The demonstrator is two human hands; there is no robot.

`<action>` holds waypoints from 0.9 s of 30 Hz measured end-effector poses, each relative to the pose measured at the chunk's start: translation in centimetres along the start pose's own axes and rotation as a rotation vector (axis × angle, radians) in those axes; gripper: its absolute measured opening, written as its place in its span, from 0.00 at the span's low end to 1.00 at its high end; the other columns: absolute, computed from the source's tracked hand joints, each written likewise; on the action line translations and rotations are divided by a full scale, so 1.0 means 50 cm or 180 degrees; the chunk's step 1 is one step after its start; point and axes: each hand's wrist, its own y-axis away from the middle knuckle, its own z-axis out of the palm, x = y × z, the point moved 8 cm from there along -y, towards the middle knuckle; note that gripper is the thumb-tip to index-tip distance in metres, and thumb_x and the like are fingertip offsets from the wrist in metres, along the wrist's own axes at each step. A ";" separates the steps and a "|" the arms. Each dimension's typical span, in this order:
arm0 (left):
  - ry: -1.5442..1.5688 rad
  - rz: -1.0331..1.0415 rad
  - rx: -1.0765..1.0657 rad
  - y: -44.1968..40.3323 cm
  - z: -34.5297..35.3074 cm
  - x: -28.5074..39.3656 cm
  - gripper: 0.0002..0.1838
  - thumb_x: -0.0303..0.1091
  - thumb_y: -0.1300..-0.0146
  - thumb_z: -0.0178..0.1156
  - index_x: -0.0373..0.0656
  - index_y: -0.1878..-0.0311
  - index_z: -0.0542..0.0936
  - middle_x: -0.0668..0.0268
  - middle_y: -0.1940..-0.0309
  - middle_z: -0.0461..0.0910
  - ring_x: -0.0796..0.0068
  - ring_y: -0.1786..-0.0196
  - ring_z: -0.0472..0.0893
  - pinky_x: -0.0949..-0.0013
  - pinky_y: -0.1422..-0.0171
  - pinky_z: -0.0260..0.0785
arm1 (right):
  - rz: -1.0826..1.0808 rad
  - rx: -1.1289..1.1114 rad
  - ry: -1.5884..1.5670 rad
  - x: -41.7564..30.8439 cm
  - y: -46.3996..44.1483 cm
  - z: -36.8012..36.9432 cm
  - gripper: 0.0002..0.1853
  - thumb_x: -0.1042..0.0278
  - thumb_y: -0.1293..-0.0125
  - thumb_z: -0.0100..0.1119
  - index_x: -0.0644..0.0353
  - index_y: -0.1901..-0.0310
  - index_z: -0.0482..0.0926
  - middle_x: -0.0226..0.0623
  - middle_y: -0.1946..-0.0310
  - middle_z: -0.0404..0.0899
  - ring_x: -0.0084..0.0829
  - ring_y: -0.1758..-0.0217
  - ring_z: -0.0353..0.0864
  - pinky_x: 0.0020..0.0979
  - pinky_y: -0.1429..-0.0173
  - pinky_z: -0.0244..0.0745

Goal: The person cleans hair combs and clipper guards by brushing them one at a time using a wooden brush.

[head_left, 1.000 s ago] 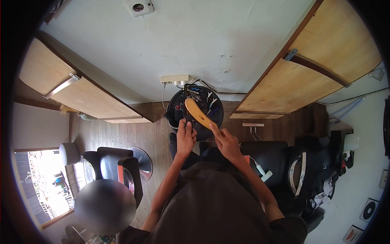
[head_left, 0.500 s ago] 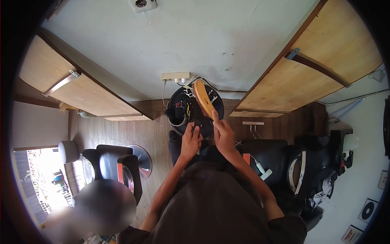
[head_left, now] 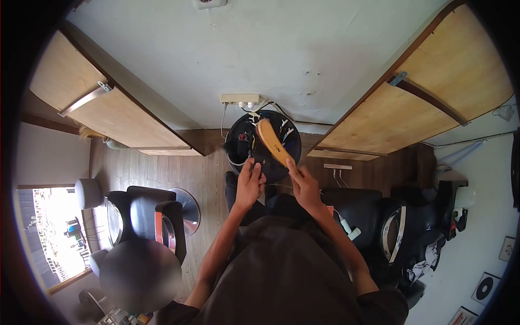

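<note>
In my right hand [head_left: 305, 188] is a curved wooden brush [head_left: 272, 142], gripped by its lower end, with dark lettering on its back. Its far end points up and to the left, over a round black tray [head_left: 290, 162], and its bristles face left. My left hand [head_left: 248, 188] is closed at the near edge of that tray, below and left of the brush. A small dark thing shows at its fingertips but blends into the black behind it. White hair clips [head_left: 286, 131] and a dark tuft of bristles [head_left: 229, 148] show on the tray.
A power strip [head_left: 240, 99] with plugs and cords is on the wall behind the tray. Wooden panels [head_left: 130, 116] flank both sides. Black salon chairs [head_left: 143, 203] stand left and right; a white hair dryer [head_left: 349, 230] lies by the right one. A blurred round shape [head_left: 142, 276] covers the lower left.
The brush has dropped slightly toward me and tilts further left, with my right hand a little lower and to the right. My left hand has shifted slightly left. The whole view has shifted a little.
</note>
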 end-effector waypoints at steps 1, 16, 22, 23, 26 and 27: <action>0.0048 0.0070 0.0060 0.000 -0.004 0.007 0.08 0.38 0.14 0.51 0.47 0.41 0.71 0.75 0.78 0.69 0.90 0.80 0.64 0.78 0.79 0.54 | -0.0003 -0.0037 -0.0240 -0.006 0.008 0.002 0.33 0.80 0.26 0.61 0.46 0.21 0.72 0.42 0.66 0.73 0.41 0.69 0.81 0.35 0.62 0.79; -0.0201 0.0057 -0.0193 0.033 0.041 -0.036 0.09 0.39 0.14 0.52 0.46 0.41 0.72 0.74 0.77 0.71 0.89 0.81 0.65 0.78 0.78 0.56 | 0.0390 0.0385 -0.0187 0.011 -0.055 0.002 0.34 0.79 0.26 0.61 0.41 0.21 0.72 0.41 0.66 0.74 0.40 0.70 0.80 0.37 0.64 0.78; 0.0164 -0.0045 -0.0047 0.032 0.028 -0.005 0.08 0.40 0.13 0.51 0.48 0.42 0.72 0.75 0.77 0.69 0.89 0.83 0.63 0.78 0.80 0.52 | 0.0072 0.0301 -0.0024 0.020 -0.040 0.013 0.35 0.76 0.26 0.62 0.39 0.20 0.71 0.39 0.66 0.75 0.41 0.71 0.80 0.40 0.65 0.78; 0.0235 -0.0054 0.0001 0.033 0.024 -0.003 0.08 0.40 0.13 0.50 0.49 0.43 0.72 0.75 0.78 0.68 0.89 0.84 0.62 0.78 0.81 0.50 | 0.0043 0.0368 -0.0058 0.024 -0.029 0.009 0.35 0.76 0.26 0.62 0.38 0.20 0.71 0.39 0.67 0.75 0.42 0.71 0.80 0.40 0.65 0.78; 0.0272 0.0057 -0.0029 0.028 0.005 0.005 0.08 0.42 0.13 0.49 0.49 0.44 0.72 0.76 0.78 0.68 0.89 0.84 0.60 0.78 0.82 0.48 | 0.0063 0.0202 0.0070 0.042 0.009 0.005 0.35 0.76 0.26 0.63 0.38 0.20 0.71 0.40 0.67 0.75 0.42 0.71 0.80 0.40 0.65 0.78; 0.0274 0.0049 -0.0030 0.026 0.000 0.004 0.08 0.42 0.13 0.49 0.49 0.44 0.72 0.76 0.78 0.68 0.89 0.84 0.60 0.78 0.82 0.48 | 0.0069 0.0197 0.0071 0.045 0.021 -0.002 0.35 0.76 0.26 0.63 0.38 0.20 0.71 0.40 0.67 0.75 0.42 0.71 0.80 0.40 0.65 0.78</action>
